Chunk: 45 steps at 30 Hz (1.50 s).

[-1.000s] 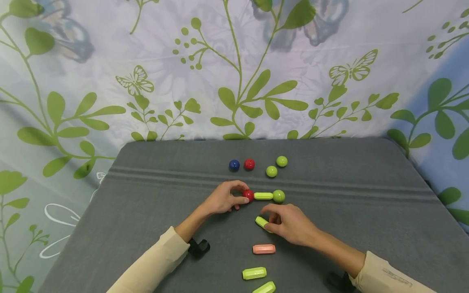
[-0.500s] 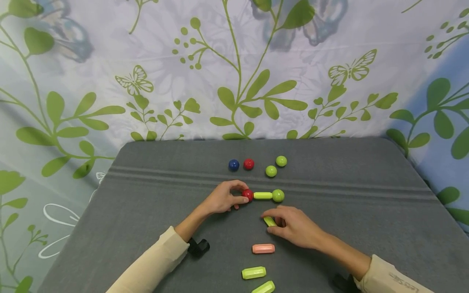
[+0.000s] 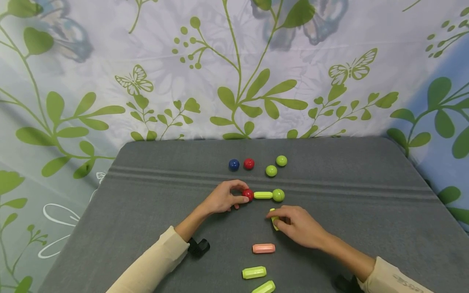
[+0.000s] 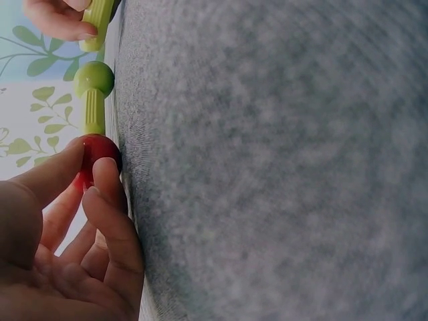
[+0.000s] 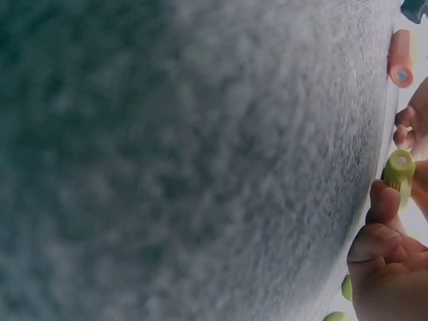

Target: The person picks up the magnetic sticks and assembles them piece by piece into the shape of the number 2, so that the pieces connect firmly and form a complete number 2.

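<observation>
My left hand (image 3: pixel 224 197) pinches a red ball (image 3: pixel 248 195) between thumb and fingers at the middle of the table. That ball sits at one end of a yellow-green faceted rod (image 3: pixel 263 195), with a green ball (image 3: pixel 278 195) at the other end, the three in a line. Just below and right of the line, my right hand (image 3: pixel 299 224) grips a second yellow-green rod (image 5: pixel 400 172), partly covered by the fingers. One end of this rod points toward the green ball, with a gap between them. In the right wrist view its other end shows a pale round spot.
A pink rod (image 3: pixel 264 248) lies nearer me, and beyond it toward the front edge are two yellow-green rods (image 3: pixel 254 272). Toward the back of the grey table (image 3: pixel 165 158) sit a blue ball (image 3: pixel 233 165), a red ball (image 3: pixel 249 164) and two green balls (image 3: pixel 271 171). A patterned cloth (image 3: pixel 161 61) hangs behind.
My right hand has shifted slightly right with its rod and turned it from slanted to nearly pointing away from me. The left hand and the joined pieces have stayed in place.
</observation>
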Tool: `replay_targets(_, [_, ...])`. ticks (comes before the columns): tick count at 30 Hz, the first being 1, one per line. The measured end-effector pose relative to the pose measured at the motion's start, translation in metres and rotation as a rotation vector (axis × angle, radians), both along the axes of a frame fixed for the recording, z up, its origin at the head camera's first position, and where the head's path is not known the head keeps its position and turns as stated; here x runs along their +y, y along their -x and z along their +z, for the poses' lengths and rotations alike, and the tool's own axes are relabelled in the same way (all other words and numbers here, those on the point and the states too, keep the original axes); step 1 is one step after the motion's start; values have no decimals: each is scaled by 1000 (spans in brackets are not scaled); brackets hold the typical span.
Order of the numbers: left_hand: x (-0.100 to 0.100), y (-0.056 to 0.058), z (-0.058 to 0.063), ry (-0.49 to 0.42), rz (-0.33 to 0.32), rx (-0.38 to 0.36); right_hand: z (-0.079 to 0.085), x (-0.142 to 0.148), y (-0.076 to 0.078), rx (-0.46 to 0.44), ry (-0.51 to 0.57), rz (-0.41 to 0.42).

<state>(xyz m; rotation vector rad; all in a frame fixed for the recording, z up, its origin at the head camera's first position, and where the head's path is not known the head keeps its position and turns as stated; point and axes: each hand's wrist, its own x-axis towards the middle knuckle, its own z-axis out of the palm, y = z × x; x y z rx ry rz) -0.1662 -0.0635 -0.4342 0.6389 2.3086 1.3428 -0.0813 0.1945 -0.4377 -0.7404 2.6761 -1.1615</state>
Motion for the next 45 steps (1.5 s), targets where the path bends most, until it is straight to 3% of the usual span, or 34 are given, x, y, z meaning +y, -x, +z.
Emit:
replay_targets(15, [-1,1,-2,17,0,2,8,10,4,-19,-11,-69])
replay_targets(45, [0,1,-4,3,-17,18,7,17,13,-56,4,-43])
